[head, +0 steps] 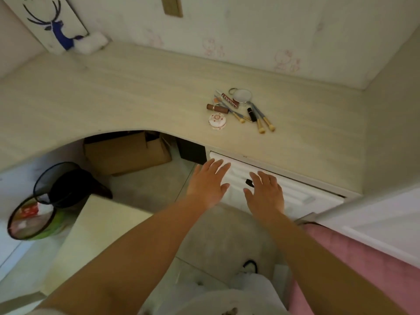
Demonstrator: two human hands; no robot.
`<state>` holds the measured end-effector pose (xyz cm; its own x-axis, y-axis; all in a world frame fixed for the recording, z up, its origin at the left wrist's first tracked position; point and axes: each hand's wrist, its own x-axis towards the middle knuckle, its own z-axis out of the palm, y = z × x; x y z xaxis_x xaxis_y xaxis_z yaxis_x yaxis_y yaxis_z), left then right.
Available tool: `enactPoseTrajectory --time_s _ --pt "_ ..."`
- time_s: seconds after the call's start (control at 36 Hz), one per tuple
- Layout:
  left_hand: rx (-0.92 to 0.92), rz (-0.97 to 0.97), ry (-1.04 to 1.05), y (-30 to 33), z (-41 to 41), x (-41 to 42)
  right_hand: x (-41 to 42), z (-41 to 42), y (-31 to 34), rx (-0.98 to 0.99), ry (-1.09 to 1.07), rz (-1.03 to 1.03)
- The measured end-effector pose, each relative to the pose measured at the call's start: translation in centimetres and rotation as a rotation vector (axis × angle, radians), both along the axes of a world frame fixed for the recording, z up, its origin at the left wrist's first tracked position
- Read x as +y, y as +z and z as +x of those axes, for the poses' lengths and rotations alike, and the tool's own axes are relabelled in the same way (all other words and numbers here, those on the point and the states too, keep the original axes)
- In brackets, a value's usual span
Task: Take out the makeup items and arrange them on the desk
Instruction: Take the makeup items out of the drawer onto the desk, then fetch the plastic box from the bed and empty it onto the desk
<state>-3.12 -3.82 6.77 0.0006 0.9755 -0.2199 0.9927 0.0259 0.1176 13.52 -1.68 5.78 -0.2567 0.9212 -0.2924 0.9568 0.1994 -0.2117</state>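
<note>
A heap of makeup lies on the pale wooden desk (pixel 136 92) at the right: a round patterned compact (pixel 217 121), a brown lipstick (pixel 217 108), a labelled brown tube (pixel 230 100), a black lipstick (pixel 251 114), several brushes (pixel 263 120) and a small round mirror (pixel 242 95). Below the desk edge a white drawer front (pixel 295 192) with a black handle (pixel 249 183) is closed. My left hand (pixel 208 184) and my right hand (pixel 266 193) hover flat, fingers spread, in front of the drawer, holding nothing.
Under the desk sit a cardboard box (pixel 127 153), a black mesh bin (pixel 61 183) and a round green bin (pixel 31 219). A deer picture (pixel 52 21) leans in the back left corner. A pink surface (pixel 363 269) lies at the right.
</note>
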Motion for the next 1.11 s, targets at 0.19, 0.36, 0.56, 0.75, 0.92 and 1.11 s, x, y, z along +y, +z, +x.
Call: enactPoseTrajectory --time_s 0.19,0.36,0.56,0.75,0.92,1.11 --pt "-0.009 -0.021 -0.106 -0.3 -1.8 -5.9 -7.3 -2.7 0.5 0.037 -0.14 0.024" --pt "-0.012 0.0 -0.183 0.1 -2.4 -12.1 -14.3 -3.7 1.0 0.052 -0.196 0.035" --pt "-0.01 0.017 -0.213 0.5 -1.6 -19.6 -22.1 -2.1 1.2 0.046 -0.235 0.049" --pt "-0.032 -0.02 -0.186 1.0 1.2 -27.0 -29.8 0.6 1.9 0.031 -0.242 0.039" --pt "-0.005 -0.024 -0.274 1.7 3.8 -33.0 -36.8 3.1 2.3 0.045 -0.328 0.058" --pt "-0.018 -0.023 -0.46 2.5 5.9 -37.9 -44.5 4.8 2.2 0.023 -0.497 0.038"
